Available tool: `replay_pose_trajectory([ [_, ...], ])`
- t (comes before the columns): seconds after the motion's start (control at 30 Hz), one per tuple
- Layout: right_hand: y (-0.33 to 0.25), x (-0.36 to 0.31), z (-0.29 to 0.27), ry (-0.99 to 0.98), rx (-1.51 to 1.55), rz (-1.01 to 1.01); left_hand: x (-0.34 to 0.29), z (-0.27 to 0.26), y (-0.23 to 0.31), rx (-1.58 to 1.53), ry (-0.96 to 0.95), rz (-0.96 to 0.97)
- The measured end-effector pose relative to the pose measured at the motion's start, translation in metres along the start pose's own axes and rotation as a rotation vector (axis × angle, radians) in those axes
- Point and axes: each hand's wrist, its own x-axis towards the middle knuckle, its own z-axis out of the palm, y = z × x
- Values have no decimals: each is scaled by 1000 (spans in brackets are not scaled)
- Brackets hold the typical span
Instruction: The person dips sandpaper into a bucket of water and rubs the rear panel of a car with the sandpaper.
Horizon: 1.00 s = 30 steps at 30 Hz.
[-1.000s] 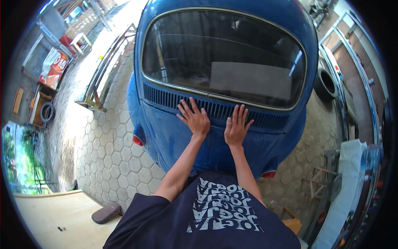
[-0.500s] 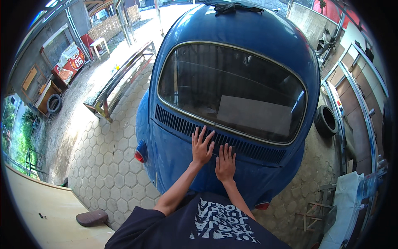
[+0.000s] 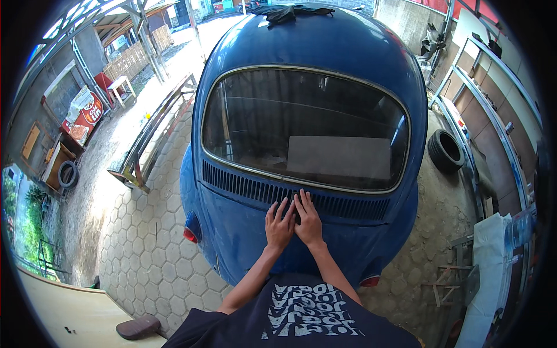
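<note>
A blue rounded car (image 3: 238, 217) stands before me, its rear side toward me. My left hand (image 3: 279, 225) lies open and flat around the top of the rear lid, fingers reaching toward the slotted vent (image 3: 243, 188). Close beside it on the right, my right hand (image 3: 308, 220) is open too, its fingertips over the vent slots just under the rear window (image 3: 261, 116). The thumbs nearly meet. Neither hand holds anything. Behind the window glass a pale flat sheet (image 3: 339, 156) shows. Red tail lights (image 3: 191, 227) sit on both fenders.
A dark cloth (image 3: 290, 14) lies on the car roof. To the left, a long bench (image 3: 154, 130) stands on hexagonal paving (image 3: 145, 249). At the right are a loose tyre (image 3: 445, 151) and a metal frame (image 3: 493, 110). A brown pad (image 3: 138, 327) rests on a board at the lower left.
My left hand has slid down from the vent, while my right hand has moved up toward it. The hands are now closer together. The whole view has shifted slightly.
</note>
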Motion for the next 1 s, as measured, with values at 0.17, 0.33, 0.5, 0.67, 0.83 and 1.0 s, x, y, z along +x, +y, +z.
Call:
replay_pose_trajectory([
  [0.17, 9, 11, -56, -169, 294, 24, 1, 8, -2, 168, -8, 21],
  [0.33, 59, 48, -51, 516, -152, 211, -7, 12, 7, 97, -193, 110],
  [0.5, 76, 56, -35, 574, -312, 244, 31, 15, 30, -41, -161, 45],
  [0.67, 70, 50, -40, 585, -283, 217, 21, 25, 21, 91, -289, 145],
  [0.83, 75, 48, -35, 600, -278, 242, 7, 19, -7, 286, -306, 161],
  [1.0, 66, 48, -39, 579, -279, 244, 31, 19, 8, 153, -207, -5],
])
